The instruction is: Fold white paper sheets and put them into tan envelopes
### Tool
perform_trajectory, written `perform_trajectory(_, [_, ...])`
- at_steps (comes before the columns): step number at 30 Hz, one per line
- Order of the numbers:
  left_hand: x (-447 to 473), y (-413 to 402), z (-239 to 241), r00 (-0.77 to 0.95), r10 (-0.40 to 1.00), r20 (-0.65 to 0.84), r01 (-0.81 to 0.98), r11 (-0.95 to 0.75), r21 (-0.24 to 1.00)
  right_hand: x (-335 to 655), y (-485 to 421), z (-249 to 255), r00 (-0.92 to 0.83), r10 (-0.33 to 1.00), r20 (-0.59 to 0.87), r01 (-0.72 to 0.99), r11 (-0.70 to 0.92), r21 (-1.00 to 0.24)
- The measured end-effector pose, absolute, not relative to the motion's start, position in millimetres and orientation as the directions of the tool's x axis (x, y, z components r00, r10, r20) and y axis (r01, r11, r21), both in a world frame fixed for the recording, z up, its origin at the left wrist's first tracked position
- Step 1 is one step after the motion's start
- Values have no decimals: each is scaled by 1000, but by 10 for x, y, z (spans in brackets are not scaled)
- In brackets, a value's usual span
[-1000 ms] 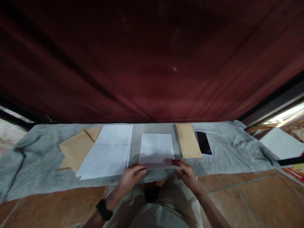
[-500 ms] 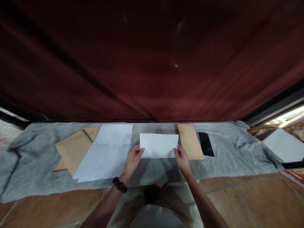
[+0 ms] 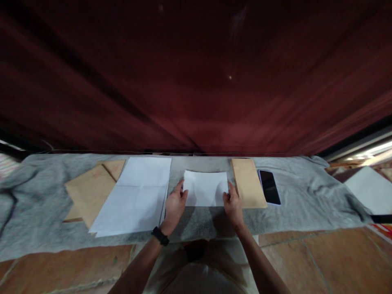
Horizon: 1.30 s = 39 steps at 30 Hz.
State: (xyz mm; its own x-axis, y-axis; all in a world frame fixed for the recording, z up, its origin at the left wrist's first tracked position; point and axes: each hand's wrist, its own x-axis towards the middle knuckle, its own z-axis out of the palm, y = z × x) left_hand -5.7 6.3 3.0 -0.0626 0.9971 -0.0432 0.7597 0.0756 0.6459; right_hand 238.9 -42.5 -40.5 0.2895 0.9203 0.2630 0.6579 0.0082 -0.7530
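A folded white sheet of paper [image 3: 206, 189] is held level in front of me, its long side running left to right. My left hand [image 3: 176, 201] pinches its left edge between thumb and fingers. At the opposite edge, my right hand [image 3: 232, 205] grips the paper the same way. Large white sheets [image 3: 134, 196] with a crease across them lie left of my left hand. Close by on the right of my right hand is a stack of brown envelopes [image 3: 250, 183].
More brown envelopes [image 3: 90, 190] stick out from under the large sheets at the left. A phone [image 3: 269, 187] rests right of the envelope stack. Grey cloth [image 3: 306, 196] covers the surface. Behind it hangs a dark red curtain [image 3: 196, 102].
The folded paper has come slightly lower and nearer the cloth, and it looks a little narrower between my hands. Both hands keep hold of its edges. The view has shifted slightly.
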Motion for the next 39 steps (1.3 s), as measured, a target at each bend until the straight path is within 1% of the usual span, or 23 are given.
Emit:
perform_trajectory(4, [-40,52,-14,-57,997,-55,812,78,579,2326,-423,-391,275,918,285,752,-21,-658])
perform_trajectory(7, [-47,43,-66,-32,999,-15,845,35,533,2285,-440,-374,262,912,316,823,-41,-566])
perform_trajectory(10, [-55,45,-95,-2,1000,13,855,-5,519,2273,-464,-349,241,916,320,876,-64,-477])
perform_trajectory(13, [-54,53,-78,21,1000,0,862,-19,506,2271,-474,-306,215,915,341,910,-61,-409])
perform_trajectory(16, [-46,56,-52,34,999,2,876,-31,481,2219,-442,-255,178,911,373,917,-16,-399])
perform_trajectory(19, [-34,55,-42,41,999,-7,890,-33,454,2091,-359,-233,53,930,363,897,116,-427])
perform_trajectory(21, [-25,55,-39,39,999,-18,898,-27,439,1990,-299,-249,-15,939,345,884,173,-434])
perform_trajectory(28, [-24,38,37,47,998,-50,907,-22,421,1864,-260,-381,-59,953,299,913,172,-369])
perform_trajectory(31, [4,-8,83,44,999,-8,929,-38,368,1881,-280,-402,-81,949,304,921,187,-341])
perform_trajectory(33, [80,-42,91,70,996,62,942,-87,326,1886,-288,-406,-95,946,310,922,201,-332])
perform_trajectory(34, [139,-55,83,118,988,99,938,-144,316,1886,-291,-406,-101,946,309,922,206,-328])
perform_trajectory(37, [363,-65,10,328,929,174,866,-369,337,1878,-300,-404,-111,953,283,927,202,-316])
perform_trajectory(39, [488,-49,-59,389,905,173,832,-426,356,1873,-305,-401,-116,957,266,933,197,-302])
